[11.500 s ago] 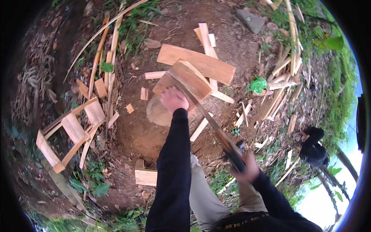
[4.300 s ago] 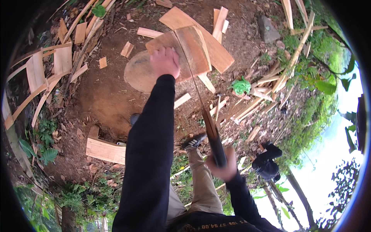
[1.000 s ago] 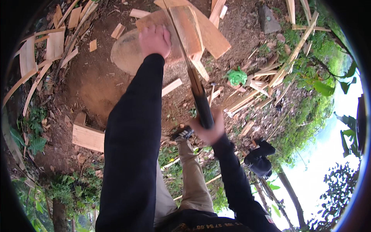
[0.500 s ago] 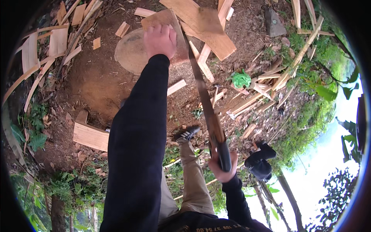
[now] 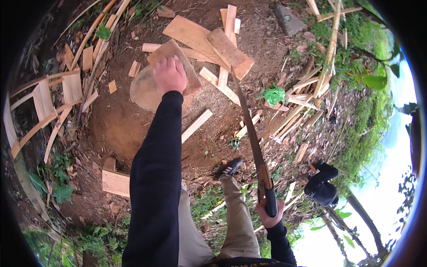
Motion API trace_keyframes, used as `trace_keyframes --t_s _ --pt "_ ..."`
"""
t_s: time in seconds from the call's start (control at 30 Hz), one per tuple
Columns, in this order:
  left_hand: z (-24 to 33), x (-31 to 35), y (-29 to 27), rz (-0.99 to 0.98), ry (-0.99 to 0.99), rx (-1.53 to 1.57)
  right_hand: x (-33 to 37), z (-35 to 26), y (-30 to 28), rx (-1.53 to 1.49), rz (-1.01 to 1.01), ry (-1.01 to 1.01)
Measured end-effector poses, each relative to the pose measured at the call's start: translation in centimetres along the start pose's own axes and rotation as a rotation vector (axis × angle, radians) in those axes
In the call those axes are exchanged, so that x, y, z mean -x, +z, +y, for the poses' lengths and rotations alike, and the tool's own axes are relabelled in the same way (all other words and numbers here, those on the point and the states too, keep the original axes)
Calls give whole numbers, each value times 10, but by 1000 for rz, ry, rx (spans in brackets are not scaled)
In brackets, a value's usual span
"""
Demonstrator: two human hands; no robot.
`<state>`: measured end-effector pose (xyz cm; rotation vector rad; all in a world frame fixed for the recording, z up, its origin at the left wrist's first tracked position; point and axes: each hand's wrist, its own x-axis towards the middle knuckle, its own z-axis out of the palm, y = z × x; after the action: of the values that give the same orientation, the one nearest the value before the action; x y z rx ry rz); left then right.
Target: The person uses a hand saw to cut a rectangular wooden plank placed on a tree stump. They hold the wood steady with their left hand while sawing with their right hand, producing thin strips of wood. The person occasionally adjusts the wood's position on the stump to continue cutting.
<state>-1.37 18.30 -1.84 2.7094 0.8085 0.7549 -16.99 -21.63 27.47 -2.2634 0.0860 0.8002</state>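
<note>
My left hand point(image 5: 171, 74) presses down on a short, wide wooden board point(image 5: 190, 75), its fingers bunched on top. That board lies across a round tree stump point(image 5: 143, 91). In my right hand point(image 5: 270, 216) is the dark handle of a long handsaw point(image 5: 250, 122), whose tapering brown blade points up and away. The blade's tip reaches the edge of a loose cut board point(image 5: 229, 51) and stands apart from the board under my left hand. Beneath that loose piece, a longer plank point(image 5: 191, 38) lies on the ground.
Thin wood strips point(image 5: 220, 84) and an offcut point(image 5: 116, 182) lie on the brown soil. A green plastic bundle point(image 5: 274, 95) sits beside piled sticks point(image 5: 307, 100). A grey stone point(image 5: 289, 20) is at the far right. Another person point(image 5: 322, 184) is at the right.
The saw has moved right, away from the edge of the board under my left hand. The whole view has shifted, and my left hand still rests on the board.
</note>
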Motion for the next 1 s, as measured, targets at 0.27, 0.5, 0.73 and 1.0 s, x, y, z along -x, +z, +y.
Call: trace_keyframes --t_s 0.27,0.5,0.73,1.0 --pt "-15 -26 -38 -382 -12 398 65 -24 -11 155 63 211" --pt "-116 36 -158 -1027 -15 391 92 -64 25 4 239 375" --pt "-356 281 -321 -1774 -239 -526 107 -76 35 66 42 235" --pt "-156 212 -394 -1577 -307 45 165 -8 66 284 48 214"
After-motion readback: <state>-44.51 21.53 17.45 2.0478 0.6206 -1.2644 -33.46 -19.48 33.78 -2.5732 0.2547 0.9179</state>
